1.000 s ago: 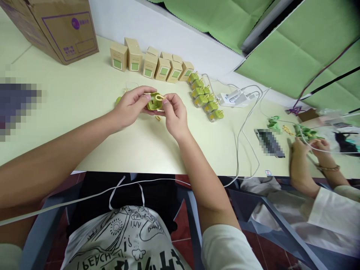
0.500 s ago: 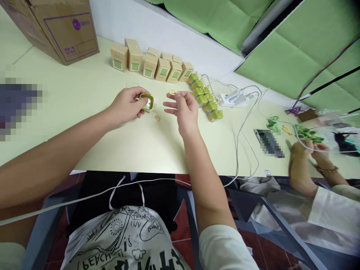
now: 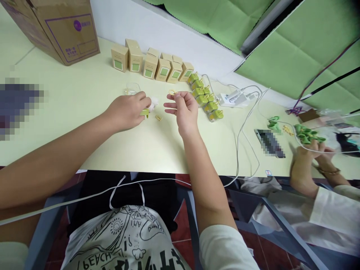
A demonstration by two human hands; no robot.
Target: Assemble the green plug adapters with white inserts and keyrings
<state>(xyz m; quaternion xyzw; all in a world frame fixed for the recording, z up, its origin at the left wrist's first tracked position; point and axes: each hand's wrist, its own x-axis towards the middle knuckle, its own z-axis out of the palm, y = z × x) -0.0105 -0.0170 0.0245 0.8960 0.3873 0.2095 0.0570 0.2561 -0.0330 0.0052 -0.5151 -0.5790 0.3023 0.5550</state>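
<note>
My left hand [image 3: 129, 112] is turned back upward over the table, its fingers closed round a small green case [image 3: 144, 112]; only an edge of the case shows. A whitish, semi-clear piece [image 3: 153, 103] lies just past the fingertips. Between thumb and forefinger my right hand [image 3: 184, 108] pinches a thin yellow loop [image 3: 172, 92], with the other fingers spread. On the table between the hands lies a second yellow loop [image 3: 158, 117]. Behind my left hand sits a clear plastic piece [image 3: 132, 89].
Several small cardboard boxes [image 3: 135, 56] line the wall, beside rows of green cases with loops [image 3: 202, 98]. A large carton [image 3: 67, 33] stands back left. White cables [image 3: 239, 142] cross the table from a power strip [image 3: 233, 99]. At right, another person's hands [image 3: 317, 152] handle green pieces.
My left hand has rolled over, so the green case's opening no longer shows. The whitish piece and the clear plastic piece are now more visible. My right hand stays nearly still with its loop.
</note>
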